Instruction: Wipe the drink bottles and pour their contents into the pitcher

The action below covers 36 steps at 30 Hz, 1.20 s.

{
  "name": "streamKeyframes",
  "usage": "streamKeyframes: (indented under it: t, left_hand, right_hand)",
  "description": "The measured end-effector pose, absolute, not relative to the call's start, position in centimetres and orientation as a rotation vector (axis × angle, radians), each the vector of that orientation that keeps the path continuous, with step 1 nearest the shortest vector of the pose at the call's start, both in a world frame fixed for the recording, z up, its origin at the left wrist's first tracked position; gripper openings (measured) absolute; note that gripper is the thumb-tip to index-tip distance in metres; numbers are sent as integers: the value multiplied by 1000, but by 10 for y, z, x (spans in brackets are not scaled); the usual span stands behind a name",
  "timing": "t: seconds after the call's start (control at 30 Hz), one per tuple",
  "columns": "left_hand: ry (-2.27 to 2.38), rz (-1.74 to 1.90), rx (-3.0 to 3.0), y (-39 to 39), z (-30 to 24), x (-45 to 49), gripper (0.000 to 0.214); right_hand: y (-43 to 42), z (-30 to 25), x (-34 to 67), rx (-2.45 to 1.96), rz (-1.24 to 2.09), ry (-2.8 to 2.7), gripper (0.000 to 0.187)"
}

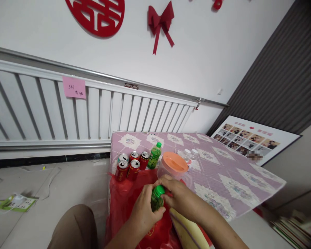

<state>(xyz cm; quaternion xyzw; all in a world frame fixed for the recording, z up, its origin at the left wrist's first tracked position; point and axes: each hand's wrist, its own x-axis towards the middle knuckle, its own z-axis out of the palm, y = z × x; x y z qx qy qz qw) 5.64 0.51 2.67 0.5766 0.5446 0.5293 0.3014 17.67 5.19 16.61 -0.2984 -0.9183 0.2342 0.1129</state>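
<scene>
A small green bottle [157,201] with a green cap [160,190] stands low in the middle of the view. My left hand [143,209] is wrapped round its body. My right hand [176,195] has its fingers pinched on the cap. Both hands hover over a red plastic bag [124,200] at the near edge of a table with a purple patterned cloth [223,169]. Just behind my hands stands a clear jug with an orange lid [174,162].
Several red drink cans [131,165] and a second green bottle [154,156] stand at the table's left end; two clear bottles [190,155] lie behind the jug. A white radiator [67,110] lines the wall. A photo board [251,138] leans at right. My knee [75,224] shows below.
</scene>
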Motion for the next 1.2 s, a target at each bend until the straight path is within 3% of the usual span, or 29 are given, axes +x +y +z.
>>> streamKeyframes:
  t: [0.4, 0.6, 0.87, 1.1, 1.2]
  left_hand:
    - [1444, 1422, 1530, 5, 26, 56, 55]
    - [1439, 1426, 1542, 5, 25, 57, 56]
    - [1424, 1436, 1554, 5, 26, 56, 54]
    - [1396, 1536, 1619, 8, 17, 57, 51]
    - [1370, 1570, 1641, 8, 16, 58, 47]
  right_hand:
    - [55, 183, 168, -927, 720, -2829, 33]
    - [53, 178, 164, -993, 480, -2890, 21]
    - [52, 167, 165, -1255, 410, -2774, 6]
    - [42, 154, 159, -1445, 54, -2662, 20]
    - [39, 154, 160, -1518, 67, -2628, 29]
